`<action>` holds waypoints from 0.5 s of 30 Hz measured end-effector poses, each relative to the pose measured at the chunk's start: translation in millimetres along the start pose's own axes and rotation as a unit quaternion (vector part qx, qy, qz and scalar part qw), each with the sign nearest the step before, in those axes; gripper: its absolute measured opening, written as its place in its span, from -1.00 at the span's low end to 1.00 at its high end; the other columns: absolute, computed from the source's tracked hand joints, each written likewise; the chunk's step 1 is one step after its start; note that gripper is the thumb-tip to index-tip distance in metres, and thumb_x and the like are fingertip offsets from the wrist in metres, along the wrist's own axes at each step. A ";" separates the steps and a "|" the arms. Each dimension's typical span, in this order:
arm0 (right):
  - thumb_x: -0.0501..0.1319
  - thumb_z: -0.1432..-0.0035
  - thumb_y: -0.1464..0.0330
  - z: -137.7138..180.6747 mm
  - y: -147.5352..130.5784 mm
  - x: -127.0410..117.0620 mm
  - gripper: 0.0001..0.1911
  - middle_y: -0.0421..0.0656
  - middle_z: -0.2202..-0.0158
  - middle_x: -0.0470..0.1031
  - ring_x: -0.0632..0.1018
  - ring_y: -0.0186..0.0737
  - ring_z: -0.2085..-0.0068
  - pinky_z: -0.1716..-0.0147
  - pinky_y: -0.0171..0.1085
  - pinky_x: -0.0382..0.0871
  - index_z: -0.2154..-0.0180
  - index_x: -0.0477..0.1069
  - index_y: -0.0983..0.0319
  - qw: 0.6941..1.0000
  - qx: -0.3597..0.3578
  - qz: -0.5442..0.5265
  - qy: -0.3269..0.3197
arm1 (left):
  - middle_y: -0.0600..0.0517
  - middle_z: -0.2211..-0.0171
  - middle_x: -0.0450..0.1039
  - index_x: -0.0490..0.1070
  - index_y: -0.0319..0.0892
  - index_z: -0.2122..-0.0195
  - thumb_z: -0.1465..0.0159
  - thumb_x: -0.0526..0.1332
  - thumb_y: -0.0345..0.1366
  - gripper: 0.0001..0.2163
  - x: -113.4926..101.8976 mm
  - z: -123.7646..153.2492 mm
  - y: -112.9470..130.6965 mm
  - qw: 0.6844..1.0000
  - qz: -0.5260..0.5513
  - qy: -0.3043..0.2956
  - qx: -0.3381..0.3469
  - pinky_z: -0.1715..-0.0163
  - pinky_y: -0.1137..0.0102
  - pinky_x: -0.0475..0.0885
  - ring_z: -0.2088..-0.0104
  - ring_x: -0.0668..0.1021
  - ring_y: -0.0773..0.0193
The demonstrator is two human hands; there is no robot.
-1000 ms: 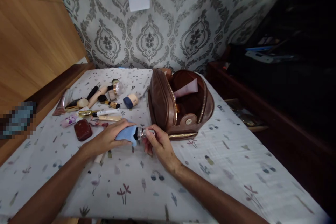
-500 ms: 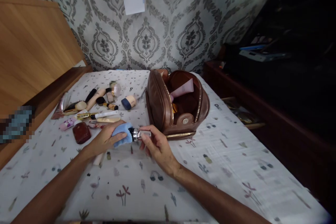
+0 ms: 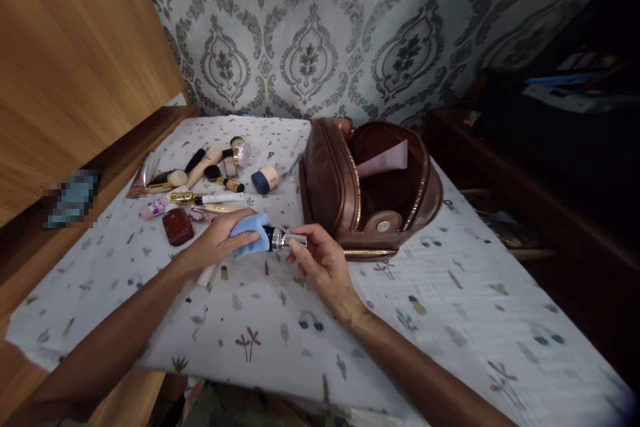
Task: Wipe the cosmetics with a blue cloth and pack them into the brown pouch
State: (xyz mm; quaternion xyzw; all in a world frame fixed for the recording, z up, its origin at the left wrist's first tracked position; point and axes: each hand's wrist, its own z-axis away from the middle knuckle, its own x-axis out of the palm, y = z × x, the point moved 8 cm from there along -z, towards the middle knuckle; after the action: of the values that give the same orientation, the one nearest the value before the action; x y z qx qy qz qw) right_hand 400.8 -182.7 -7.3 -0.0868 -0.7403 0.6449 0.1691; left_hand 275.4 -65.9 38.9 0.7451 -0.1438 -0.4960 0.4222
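Head view, blue cloth (image 3: 251, 225) above printed sheet (image 3: 265, 320), ornate wallpaper (image 3: 310, 53) behind

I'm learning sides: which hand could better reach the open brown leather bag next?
Probably the right hand: it's nearer the bag. It grips the shiny silver-and-black cylinder; the left hand, farther off, holds a blue cloth around it.

Silver-ended container (image 3: 283, 241): smooth, glossy and metallic-looking at the exposed end. Blue cloth (image 3: 248, 227): soft, matt textile. Bag (image 3: 324, 180): smooth brown leather or imitation leather, softly lustrous; zip (image 3: 371, 253) of shiny, gold-toned metal teeth. Pink tube (image 3: 387, 159): smooth, apparently plastic, low in sheen. Dark red case (image 3: 177, 226): hard and glossy. Printed sheet (image 3: 425, 327): matt, finely creased fabric. Panel (image 3: 90, 60): smooth, satin-finished wood, grain visible.
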 end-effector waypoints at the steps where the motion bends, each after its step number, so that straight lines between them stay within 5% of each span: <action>1: 0.28 -0.20 0.09 0.2 0.2 0.5 -0.65 -0.21 0.37 0.41 0.46 -0.32 0.41 0.61 -0.42 0.23 0.15 0.36 0.20 1.000 0.000 -0.004 -0.003 | 0.09 0.41 0.33 0.37 -0.18 0.30 -0.32 0.14 -0.02 -0.70 -0.8 -0.1 -0.7 1.000 0.002 0.001 0.000 0.33 0.42 0.30 0.36 0.41 0.27; 10: 0.23 -0.25 0.30 2.2 -7.3 1.4 -0.74 -0.10 0.14 0.48 0.51 -0.23 0.17 0.36 -0.35 0.39 0.02 0.41 0.15 0.993 -0.077 0.092 -0.012 | 0.11 0.43 0.29 0.33 -0.18 0.36 -0.34 0.13 -0.03 -0.70 -6.4 -0.3 -8.6 1.000 0.014 0.017 0.002 0.36 0.43 0.29 0.39 0.38 0.30; 15: 0.18 -0.30 0.24 7.0 -16.1 -0.8 -0.76 -0.12 0.22 0.48 0.52 -0.26 0.26 0.37 -0.33 0.41 0.03 0.42 0.18 0.979 -0.116 0.166 0.010 | 0.11 0.43 0.30 0.34 -0.18 0.35 -0.32 0.14 -0.03 -0.71 -5.6 -0.4 -6.9 1.000 0.015 0.019 0.000 0.36 0.42 0.30 0.39 0.39 0.29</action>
State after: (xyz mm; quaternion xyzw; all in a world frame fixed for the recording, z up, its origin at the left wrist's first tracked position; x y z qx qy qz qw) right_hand 400.5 -192.0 7.6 -0.2335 -0.7836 0.5730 0.0558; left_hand 271.7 -58.0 37.1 0.7523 -0.1465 -0.4754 0.4319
